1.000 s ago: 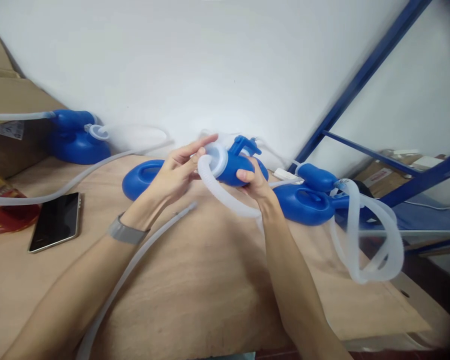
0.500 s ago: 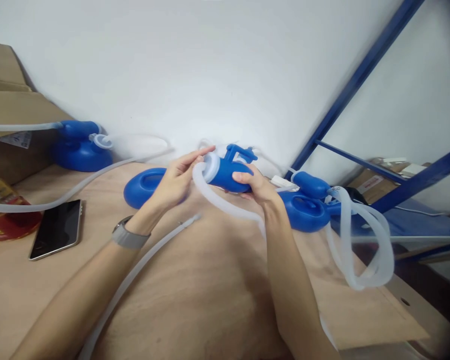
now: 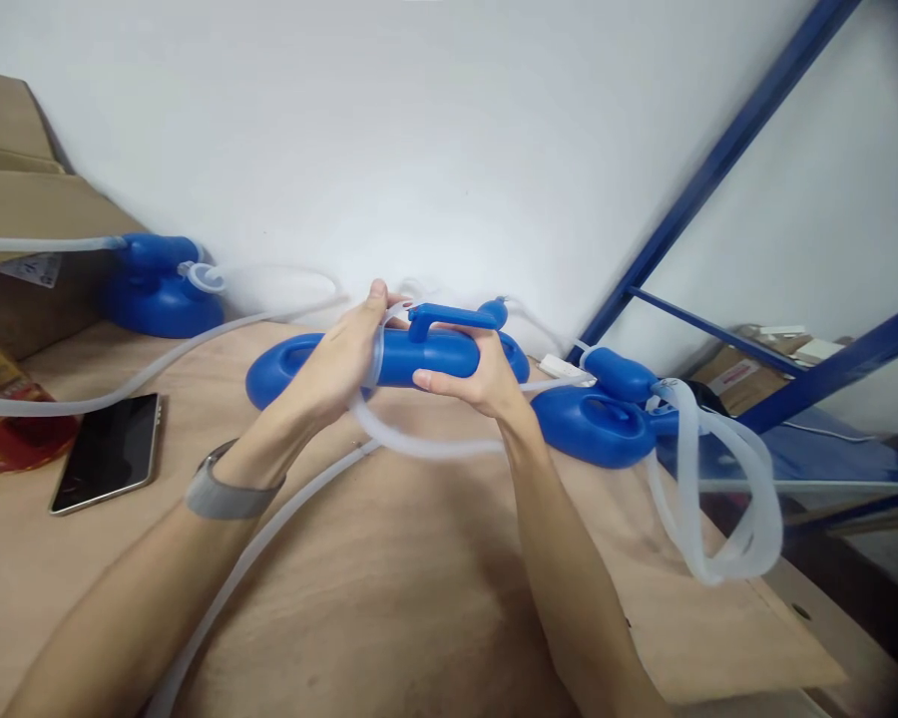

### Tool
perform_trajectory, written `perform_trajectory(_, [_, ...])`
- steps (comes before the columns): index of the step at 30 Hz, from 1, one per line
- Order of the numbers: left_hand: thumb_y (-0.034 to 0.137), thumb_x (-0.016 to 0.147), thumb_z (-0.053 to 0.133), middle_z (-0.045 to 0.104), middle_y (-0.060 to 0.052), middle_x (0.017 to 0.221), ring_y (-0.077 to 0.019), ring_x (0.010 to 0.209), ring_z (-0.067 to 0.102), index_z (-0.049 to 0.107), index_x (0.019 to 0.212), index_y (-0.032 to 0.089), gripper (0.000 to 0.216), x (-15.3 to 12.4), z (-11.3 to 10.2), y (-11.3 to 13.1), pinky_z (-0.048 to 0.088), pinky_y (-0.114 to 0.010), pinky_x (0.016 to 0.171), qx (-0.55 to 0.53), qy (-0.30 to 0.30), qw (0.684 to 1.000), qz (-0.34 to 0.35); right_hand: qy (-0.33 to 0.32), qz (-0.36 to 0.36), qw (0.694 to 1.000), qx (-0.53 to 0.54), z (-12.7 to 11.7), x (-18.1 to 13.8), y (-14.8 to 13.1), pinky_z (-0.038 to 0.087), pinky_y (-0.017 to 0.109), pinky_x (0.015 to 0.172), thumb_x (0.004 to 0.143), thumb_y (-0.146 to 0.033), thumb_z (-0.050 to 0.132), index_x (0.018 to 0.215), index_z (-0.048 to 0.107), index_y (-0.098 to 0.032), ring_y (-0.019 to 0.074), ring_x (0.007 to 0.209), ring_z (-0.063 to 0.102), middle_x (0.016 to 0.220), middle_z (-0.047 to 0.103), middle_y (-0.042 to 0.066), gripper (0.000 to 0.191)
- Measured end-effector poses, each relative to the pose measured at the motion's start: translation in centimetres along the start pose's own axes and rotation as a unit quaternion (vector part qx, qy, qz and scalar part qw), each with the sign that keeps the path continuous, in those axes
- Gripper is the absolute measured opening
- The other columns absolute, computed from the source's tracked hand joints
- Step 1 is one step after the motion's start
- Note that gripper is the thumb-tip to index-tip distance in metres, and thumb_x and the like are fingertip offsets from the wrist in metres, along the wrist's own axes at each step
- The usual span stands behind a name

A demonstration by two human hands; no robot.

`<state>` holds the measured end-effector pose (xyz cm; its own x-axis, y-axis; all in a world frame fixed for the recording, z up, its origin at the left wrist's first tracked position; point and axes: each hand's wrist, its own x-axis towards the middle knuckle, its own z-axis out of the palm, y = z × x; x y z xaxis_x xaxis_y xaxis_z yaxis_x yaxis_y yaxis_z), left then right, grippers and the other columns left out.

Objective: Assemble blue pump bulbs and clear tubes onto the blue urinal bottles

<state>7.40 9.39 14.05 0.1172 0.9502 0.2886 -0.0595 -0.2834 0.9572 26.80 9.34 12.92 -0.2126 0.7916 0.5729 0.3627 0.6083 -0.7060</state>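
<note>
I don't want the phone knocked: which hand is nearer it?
Left: the left hand is right of the phone; the right hand is farther right, holding the blue container.

I see a wide, smooth grey band (image 3: 231,496) around the left wrist (image 3: 258,454), like a watch strap, with a thin dark edge. The left hand (image 3: 344,359), right hand (image 3: 490,381) and right arm (image 3: 569,568) are bare.

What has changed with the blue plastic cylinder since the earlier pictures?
The blue plastic cylinder has turned nearly level across the view; its round white plastic cap, which partly faced the camera, now faces left. The left hand has moved from fingers at the cap's edge to its palm covering the cap. The right hand still holds the other end, and the flat black smartphone stayed on the light-brown wooden table.
</note>
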Motion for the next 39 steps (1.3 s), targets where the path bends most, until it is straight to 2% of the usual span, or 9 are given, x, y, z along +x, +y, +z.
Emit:
perform_trajectory(7, [0.065,0.102,0.051,0.067,-0.007,0.113,-0.0222,0.082,0.068,0.062,0.133,0.03,0.048,-1.4,0.3,1.3,0.057,-0.03,0.064,-0.021,-0.102,0.994,0.019,-0.021,0.027,0.999,-0.011,-2.5,-0.5,-1.2,0.06,0.053,0.098,0.06,-0.062,0.093,0.11,0.072,-0.024,0.036,0.11,0.072,0.116,0.073,0.008,0.067])
perform_trajectory(10, [0.062,0.099,0.06,0.067,-0.005,0.109,-0.0239,0.089,0.069,0.06,0.138,0.033,0.049,-1.0,0.4,1.1,0.058,-0.033,0.075,-0.004,-0.105,0.994,0.034,-0.022,0.066,0.997,0.018,-2.5,-0.4,-0.5,0.059,0.054,0.1,0.059,-0.064,0.093,0.112,0.072,-0.022,0.0376,0.114,0.07,0.119,0.072,0.009,0.07])
perform_trajectory(14, [0.058,0.095,0.069,0.072,-0.005,0.109,-0.0267,0.107,0.065,0.075,0.114,0.024,0.039,0.4,-0.2,0.2,0.052,-0.033,0.096,0.05,-0.127,0.986,0.099,-0.07,0.065,0.995,0.03,-1.2,0.4,1.2,0.053,0.054,0.111,0.067,-0.063,0.09,0.128,0.067,-0.024,0.0365,0.126,0.066,0.128,0.071,0.009,0.075])
perform_trajectory(19, [0.061,0.102,0.054,0.072,-0.003,0.104,-0.0231,0.102,0.062,0.073,0.103,0.023,0.043,1.4,-0.6,-1.3,0.046,-0.03,0.094,0.106,-0.033,0.981,0.157,0.049,-0.01,0.997,-0.058,0.0,0.8,2.1,0.043,0.059,0.121,0.073,-0.065,0.088,0.165,0.027,-0.033,0.0365,0.146,0.049,0.16,0.047,0.014,0.115])
perform_trajectory(22, [0.061,0.104,0.05,0.07,-0.003,0.095,-0.0225,0.095,0.061,0.071,0.096,0.021,0.047,1.5,-0.5,-1.5,0.045,-0.03,0.088,0.139,-0.028,0.977,0.157,0.052,-0.094,0.982,-0.158,-0.1,0.6,1.5,0.031,0.061,0.128,0.08,-0.065,0.083,0.166,0.025,-0.036,0.0376,0.157,0.031,0.17,0.033,0.012,0.108])
perform_trajectory(26, [0.055,0.102,0.056,0.07,-0.003,0.102,-0.0226,0.099,0.06,0.07,0.104,0.022,0.037,1.5,-0.7,-1.5,0.046,-0.029,0.092,0.134,-0.091,0.972,0.168,-0.01,-0.109,0.968,-0.225,-0.2,0.4,1.3,0.037,0.06,0.122,0.09,-0.063,0.073,0.157,0.045,-0.035,0.0374,0.141,0.048,0.15,0.055,0.011,0.078])
perform_trajectory(32, [0.049,0.098,0.06,0.069,-0.002,0.097,-0.0213,0.094,0.06,0.063,0.091,0.023,0.028,1.5,-0.7,-1.8,0.047,-0.029,0.082,0.061,-0.093,0.991,0.078,-0.047,-0.073,0.969,-0.232,-0.1,0.2,2.1,0.05,0.049,0.104,0.087,-0.063,0.077,0.144,0.053,-0.029,0.0352,0.125,0.062,0.14,0.065,0.011,0.07])
perform_trajectory(36, [0.053,0.098,0.058,0.068,-0.003,0.089,-0.0217,0.091,0.06,0.062,0.078,0.021,0.038,1.4,-0.4,-1.8,0.047,-0.03,0.081,0.055,-0.081,0.994,0.057,-0.059,-0.042,0.965,-0.254,0.0,0.3,1.8,0.049,0.037,0.08,0.087,-0.069,0.074,0.112,0.065,-0.023,0.0274,0.093,0.068,0.108,0.073,0.008,0.053])
perform_trajectory(39, [0.053,0.095,0.063,0.061,0.0,0.076,-0.0182,0.076,0.055,0.061,0.077,0.021,0.037,1.2,-0.4,-1.8,0.045,-0.029,0.074,0.068,-0.128,0.988,0.057,-0.042,-0.018,0.97,-0.24,-0.1,0.4,1.4,0.038,0.032,0.068,0.089,-0.07,0.069,0.081,0.056,-0.024,0.0197,0.071,0.057,0.078,0.064,0.0,0.049])
